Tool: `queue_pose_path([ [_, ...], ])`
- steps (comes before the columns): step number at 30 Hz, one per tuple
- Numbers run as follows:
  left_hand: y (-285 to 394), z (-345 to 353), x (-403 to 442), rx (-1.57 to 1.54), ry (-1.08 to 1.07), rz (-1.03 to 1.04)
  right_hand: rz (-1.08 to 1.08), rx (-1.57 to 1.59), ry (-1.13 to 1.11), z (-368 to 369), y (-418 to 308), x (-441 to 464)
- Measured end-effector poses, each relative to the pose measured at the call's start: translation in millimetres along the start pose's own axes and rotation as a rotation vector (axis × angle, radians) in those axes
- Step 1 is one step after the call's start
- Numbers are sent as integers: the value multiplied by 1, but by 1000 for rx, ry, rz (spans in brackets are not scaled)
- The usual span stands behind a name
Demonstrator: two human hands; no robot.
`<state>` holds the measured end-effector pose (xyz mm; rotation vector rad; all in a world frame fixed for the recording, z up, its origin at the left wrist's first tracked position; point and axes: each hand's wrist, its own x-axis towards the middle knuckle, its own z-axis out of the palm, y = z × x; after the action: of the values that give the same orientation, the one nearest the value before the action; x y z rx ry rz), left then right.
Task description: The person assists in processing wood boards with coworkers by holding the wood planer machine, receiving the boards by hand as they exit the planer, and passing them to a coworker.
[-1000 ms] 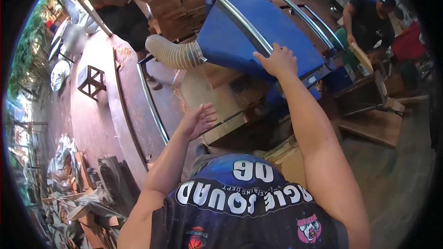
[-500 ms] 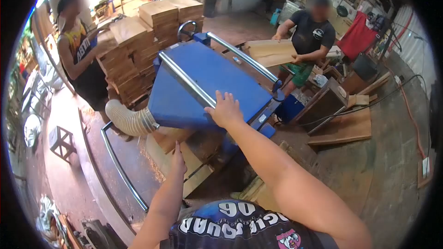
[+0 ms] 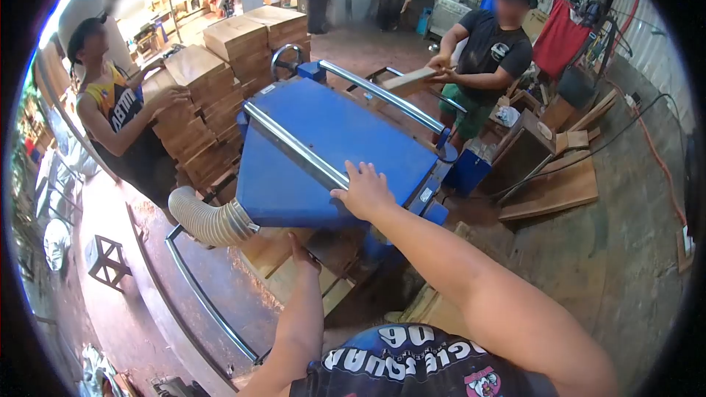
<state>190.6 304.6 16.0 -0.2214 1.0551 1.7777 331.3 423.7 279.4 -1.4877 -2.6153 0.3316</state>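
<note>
Grip of left hand (image 3: pixel 302 256) unclear: fingers beside flat brown wooden boards (image 3: pixel 266 250), below blue metal machine hood (image 3: pixel 360 129); cannot tell whether it holds one. Long polished chrome bar (image 3: pixel 296 144) across hood's top. Right hand (image 3: pixel 367 192) palm down, fingers spread, at bar's near end. Farther right, dark-shirted co-worker (image 3: pixel 494 62) grips pale wooden board (image 3: pixel 409 82).

Hose (image 3: pixel 209 219) left of machine (image 3: pixel 334 151); stacked boards (image 3: pixel 209 99) behind hose.
</note>
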Motion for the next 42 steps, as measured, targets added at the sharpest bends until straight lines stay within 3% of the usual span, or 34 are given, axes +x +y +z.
queue_pose_path([
  [6,6,12,-13,-127,-118,8,-6,-18,5,-3,-1,0],
  [8,-14,-8,29,-109,-90,54,-9,-19,5,-2,-1,0],
  [12,-8,-1,10,-47,-67,125,-10,5,-6,-4,-1,-2],
  [15,2,4,1,-98,57,69,6,57,-48,-13,-4,-3],
  [18,-11,-23,33,-119,119,149,18,46,-24,-10,-3,-4],
  [24,-5,-45,30,-256,16,153,30,-19,-15,-6,-3,-1],
  [30,7,-53,26,-482,63,107,24,-12,-3,-8,-4,-3],
  [33,14,-56,17,-481,-66,141,37,-3,-11,-9,-5,-3],
  [39,34,-45,-11,-507,153,115,52,13,-45,-11,-5,-2],
  [42,29,-63,-6,-516,74,165,61,10,-35,-10,-5,-2],
])
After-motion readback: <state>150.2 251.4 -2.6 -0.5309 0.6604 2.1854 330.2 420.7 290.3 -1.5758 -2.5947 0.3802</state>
